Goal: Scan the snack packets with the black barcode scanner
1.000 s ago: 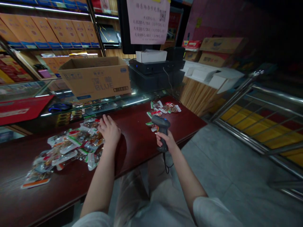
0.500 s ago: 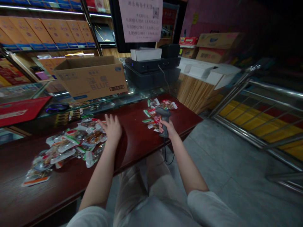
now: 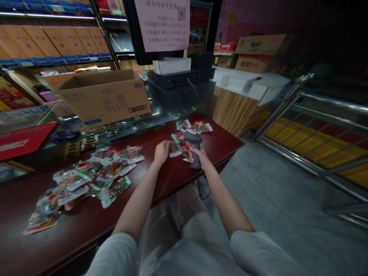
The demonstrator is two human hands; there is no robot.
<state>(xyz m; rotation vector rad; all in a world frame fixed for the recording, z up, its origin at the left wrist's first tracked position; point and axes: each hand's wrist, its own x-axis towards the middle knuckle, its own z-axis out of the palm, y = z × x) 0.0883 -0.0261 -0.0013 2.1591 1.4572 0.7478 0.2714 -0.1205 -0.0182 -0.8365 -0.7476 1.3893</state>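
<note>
Grey plastic scanner (image 3: pixel 193 138) sits in our right hand (image 3: pixel 201 156), fingers clamped round the handle, pistol style. Held roughly upright at the table (image 3: pixel 222 143), presumably so the head can face packets lying flat; cord (image 3: pixel 198 184) hangs past the table edge, which likely stops it snagging under our hands.

Our left hand (image 3: pixel 161 152) is low, fingers together at the left side of one clear packet (image 3: pixel 175 148), just beside the scanner. We can't tell if it's pinched or merely pressed. Probably there to put it within the scanner's reach.

Main heap of packets (image 3: pixel 92 172) lies well to our left, smaller group (image 3: pixel 201 126) just beyond the scanner; we read the gap as stopping the two lots mixing. Open carton (image 3: pixel 106 100) stands behind on the glass counter (image 3: pixel 156 120), off our work surface.
</note>
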